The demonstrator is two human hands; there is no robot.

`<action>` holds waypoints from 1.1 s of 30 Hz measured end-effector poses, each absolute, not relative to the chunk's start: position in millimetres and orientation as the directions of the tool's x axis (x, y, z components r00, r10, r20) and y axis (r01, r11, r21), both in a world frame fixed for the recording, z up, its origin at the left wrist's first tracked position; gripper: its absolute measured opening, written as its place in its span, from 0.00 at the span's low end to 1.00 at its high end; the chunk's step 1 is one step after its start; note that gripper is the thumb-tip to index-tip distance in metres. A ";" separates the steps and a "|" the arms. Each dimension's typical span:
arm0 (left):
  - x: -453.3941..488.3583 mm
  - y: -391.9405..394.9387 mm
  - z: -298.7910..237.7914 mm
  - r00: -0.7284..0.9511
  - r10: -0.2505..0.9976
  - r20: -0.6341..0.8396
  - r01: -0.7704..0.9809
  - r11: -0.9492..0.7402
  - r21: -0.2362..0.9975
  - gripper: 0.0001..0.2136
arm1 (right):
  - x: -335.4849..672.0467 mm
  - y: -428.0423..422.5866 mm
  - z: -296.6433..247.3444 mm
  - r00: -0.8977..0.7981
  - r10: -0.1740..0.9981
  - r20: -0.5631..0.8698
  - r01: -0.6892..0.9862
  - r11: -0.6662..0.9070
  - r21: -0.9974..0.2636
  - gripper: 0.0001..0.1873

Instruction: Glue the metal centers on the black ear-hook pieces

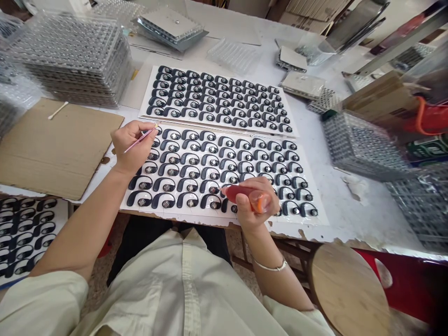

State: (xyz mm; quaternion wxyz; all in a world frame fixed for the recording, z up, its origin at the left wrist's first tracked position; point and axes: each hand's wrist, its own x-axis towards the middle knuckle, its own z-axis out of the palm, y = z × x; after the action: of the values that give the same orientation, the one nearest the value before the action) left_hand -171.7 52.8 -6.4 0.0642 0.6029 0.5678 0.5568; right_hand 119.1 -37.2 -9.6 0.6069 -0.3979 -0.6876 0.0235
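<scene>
Right hand (254, 203), fingers (242, 201) curled around red bottle (238, 193), tip just above black earhooks (164, 185) on white board (320, 217). Left hand (131, 144), fingers (142, 129) pinching pink stick (135, 144), over board's left end. Cardboard (52, 149) left of board; second board (147, 112) beyond it; clear tray stack (70, 60) farther left.

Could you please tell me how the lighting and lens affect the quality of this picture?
In the head view, light is bright and fairly even; glare hazes the plastic trays at upper left, the wide lens bends the table edge, and the lower right corner falls dark.
</scene>
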 end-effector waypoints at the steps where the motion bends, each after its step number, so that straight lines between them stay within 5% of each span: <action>1: -171.6 52.7 -5.9 -0.267 0.755 0.599 0.613 -0.346 0.710 0.05 | 119.2 -37.4 -9.3 0.051 0.580 0.813 0.524 0.677 -0.517 0.09; 33: -173.8 53.0 -5.8 -0.281 0.755 0.592 0.617 -0.331 0.714 0.06 | 120.6 -37.3 -9.7 0.049 0.540 0.840 0.534 0.697 -0.479 0.08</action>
State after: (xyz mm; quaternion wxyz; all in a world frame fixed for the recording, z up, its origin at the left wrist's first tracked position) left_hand -173.8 53.0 -5.8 0.0621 0.5965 0.5751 0.5565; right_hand 120.6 -37.3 -9.7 0.6105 -0.3892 -0.6897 0.0027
